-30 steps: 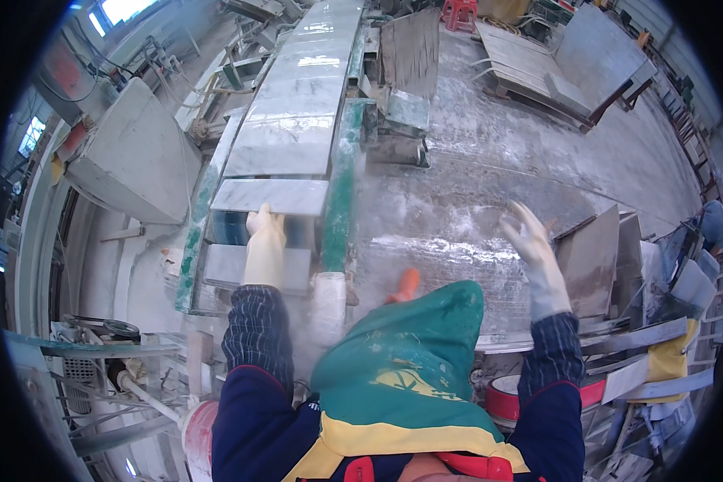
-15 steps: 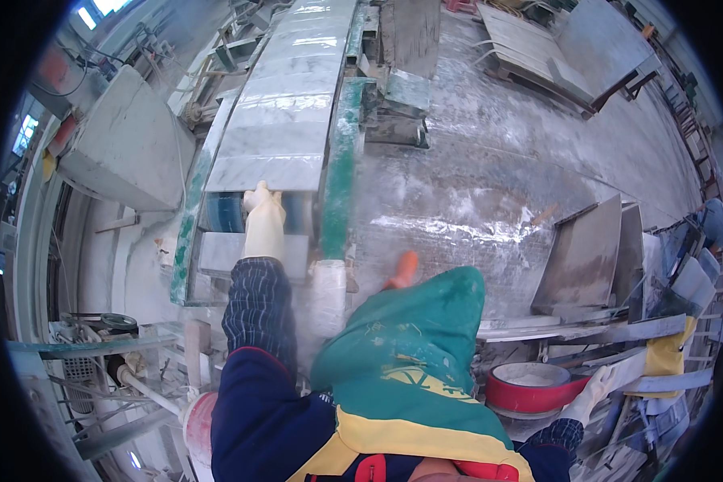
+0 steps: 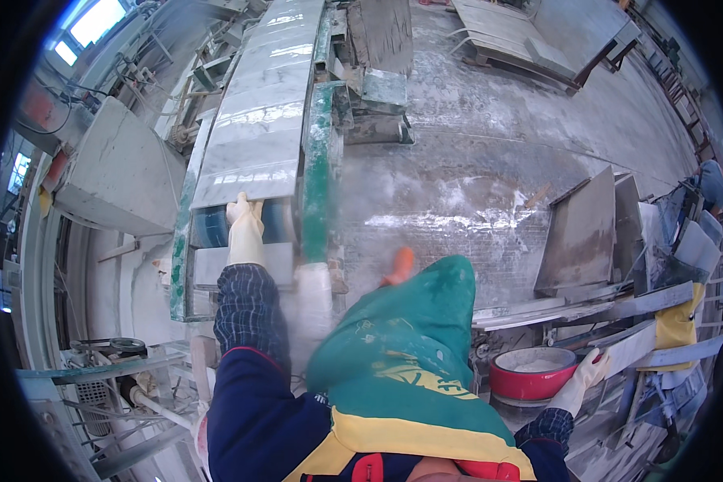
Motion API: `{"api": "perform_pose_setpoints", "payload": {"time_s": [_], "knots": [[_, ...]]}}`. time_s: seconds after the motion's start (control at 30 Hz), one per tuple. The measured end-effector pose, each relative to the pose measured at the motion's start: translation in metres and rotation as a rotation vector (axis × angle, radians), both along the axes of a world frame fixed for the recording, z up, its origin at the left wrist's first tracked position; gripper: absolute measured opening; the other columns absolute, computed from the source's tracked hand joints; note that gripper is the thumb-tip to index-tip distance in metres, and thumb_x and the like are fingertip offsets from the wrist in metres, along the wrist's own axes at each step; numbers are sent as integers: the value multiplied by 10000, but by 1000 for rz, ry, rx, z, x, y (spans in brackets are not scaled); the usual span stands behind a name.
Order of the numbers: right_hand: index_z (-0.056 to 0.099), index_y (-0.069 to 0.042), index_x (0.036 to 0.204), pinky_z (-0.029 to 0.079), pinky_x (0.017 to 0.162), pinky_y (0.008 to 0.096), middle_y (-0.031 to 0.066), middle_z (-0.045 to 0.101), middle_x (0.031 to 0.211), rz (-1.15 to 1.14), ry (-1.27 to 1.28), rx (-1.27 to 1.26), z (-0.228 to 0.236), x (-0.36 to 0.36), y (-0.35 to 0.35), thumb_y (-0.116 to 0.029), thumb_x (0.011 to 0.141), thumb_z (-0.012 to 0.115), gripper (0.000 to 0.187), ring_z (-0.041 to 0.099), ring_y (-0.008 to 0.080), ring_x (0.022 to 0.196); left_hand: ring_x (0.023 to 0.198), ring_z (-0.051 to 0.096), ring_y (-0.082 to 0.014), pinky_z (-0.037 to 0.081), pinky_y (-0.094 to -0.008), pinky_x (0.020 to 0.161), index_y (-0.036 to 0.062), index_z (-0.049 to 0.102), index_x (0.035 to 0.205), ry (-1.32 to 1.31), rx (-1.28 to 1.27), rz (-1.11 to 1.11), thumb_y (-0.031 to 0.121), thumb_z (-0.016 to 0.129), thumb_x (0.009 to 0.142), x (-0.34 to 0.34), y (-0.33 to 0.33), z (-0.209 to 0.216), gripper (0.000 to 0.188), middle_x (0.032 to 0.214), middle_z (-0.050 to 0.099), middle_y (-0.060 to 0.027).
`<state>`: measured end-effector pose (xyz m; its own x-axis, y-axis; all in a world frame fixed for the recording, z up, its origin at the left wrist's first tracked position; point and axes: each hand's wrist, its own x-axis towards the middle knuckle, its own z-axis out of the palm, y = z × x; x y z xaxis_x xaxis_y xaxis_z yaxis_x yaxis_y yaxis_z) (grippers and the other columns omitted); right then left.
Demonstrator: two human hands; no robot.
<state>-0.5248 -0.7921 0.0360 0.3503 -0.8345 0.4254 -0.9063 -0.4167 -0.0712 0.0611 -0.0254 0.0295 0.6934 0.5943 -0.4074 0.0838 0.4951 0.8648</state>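
Note:
My left hand (image 3: 245,230), in a pale glove, is closed on the near edge of a polished white-grey marble slab (image 3: 245,178). Its fingertips lie over the edge; the underside of the grip is hidden. Below that edge a blue roller (image 3: 211,226) shows on both sides of the glove. More slabs lie end to end up the conveyor. Off to my right, my right hand (image 3: 585,379), gloved too, hangs beside a red basin (image 3: 530,386) of whitish contents. Its fingers are loosely bent, with nothing visible in them, close to a grey strip (image 3: 631,351).
Green rails (image 3: 316,177) flank the conveyor. A large pale block-shaped housing (image 3: 124,173) stands left of it. Brown-grey sheets (image 3: 577,233) lean upright at the right. A slab-laden stand (image 3: 506,36) is at the far right. The floor (image 3: 450,193) looks wet and dusty.
The whole view has shifted slightly, and the conveyor sits lower and further left. My left hand stays at the slab's edge. My right hand has come a little closer to the basin.

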Motion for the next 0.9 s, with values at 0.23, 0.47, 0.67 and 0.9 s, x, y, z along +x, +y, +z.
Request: {"api": "perform_pose_setpoints", "payload": {"time_s": [0.23,0.47,0.67,0.9], "knots": [[560,-49,1392,371,1128,445,244,536,1410,-5,9,-9,0,7,13,-355,970,599,523,489,390,1324,912,710,-323,639,-385,812,-142,545,1127,187,360,-424,203,557,999,-27,22,34,368,1073,669,-237],[569,-16,1370,377,1116,461,267,540,1393,10,-6,22,21,20,41,-334,977,590,507,504,415,1298,966,696,-342,625,-427,873,-140,519,1170,124,120,-322,169,535,1007,-11,28,5,349,1097,647,-254],[585,29,1335,408,1085,470,258,606,1317,24,-6,-143,21,10,26,-358,988,571,520,550,418,1243,865,713,-279,617,-370,806,-69,477,1308,68,274,-319,172,502,1030,-54,10,16,369,1043,686,-189],[559,-79,1409,391,1100,471,175,550,1426,-263,174,-32,32,12,-36,-507,1026,453,584,483,348,1338,964,698,-219,523,-316,897,-4,599,1327,-397,1428,-665,113,563,1007,-102,-66,47,343,1113,724,-170]]}}
